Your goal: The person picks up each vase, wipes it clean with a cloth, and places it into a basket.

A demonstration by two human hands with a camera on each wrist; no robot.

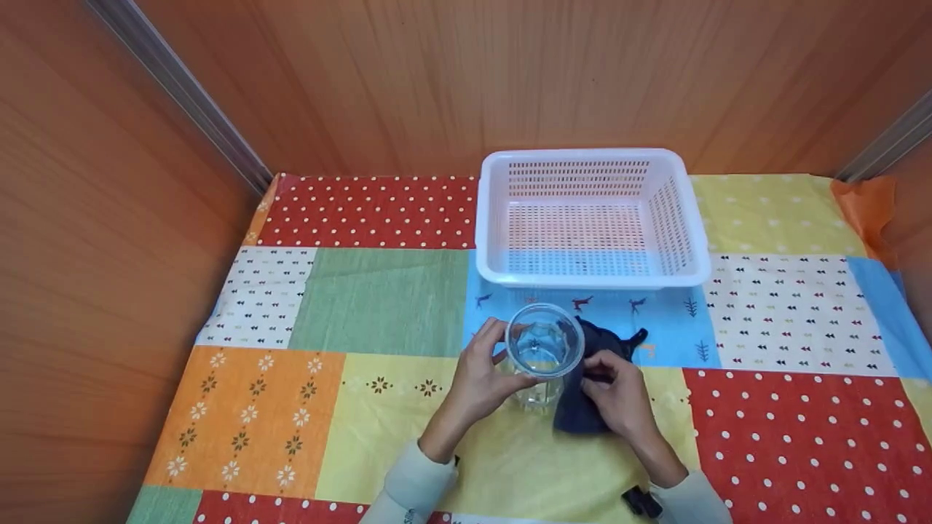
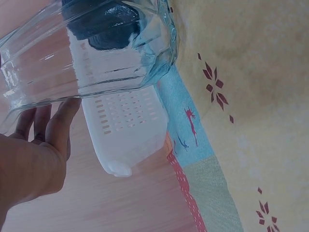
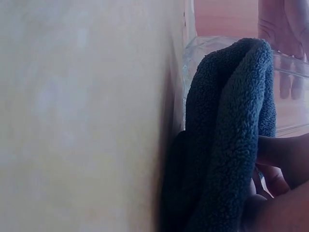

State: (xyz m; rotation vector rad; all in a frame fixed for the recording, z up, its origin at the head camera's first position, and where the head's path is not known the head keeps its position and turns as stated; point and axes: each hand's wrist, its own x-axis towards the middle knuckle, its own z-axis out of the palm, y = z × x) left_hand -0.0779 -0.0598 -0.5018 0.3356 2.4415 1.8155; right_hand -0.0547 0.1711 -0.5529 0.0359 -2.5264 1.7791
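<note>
A clear glass jar (image 1: 545, 342), wide-mouthed and with ribbed sides, stands near the middle of the patterned cloth. My left hand (image 1: 486, 375) grips it near the rim from the left; the left wrist view shows its fingers (image 2: 60, 128) behind the glass. On the jar's right side lies a dark blue terry towel (image 1: 575, 415), bunched up, with a small loop at its far end. My right hand (image 1: 619, 389) pinches folds of it. Seen from the right wrist, the folded towel (image 3: 227, 130) is up close to the glass and hides part of it.
A white plastic basket (image 1: 593, 282) with slotted walls stands behind the jar, against the wooden back wall (image 1: 510, 80). Wooden panels rise at the left and right too. A patchwork tablecloth (image 1: 378, 298) covers the surface.
</note>
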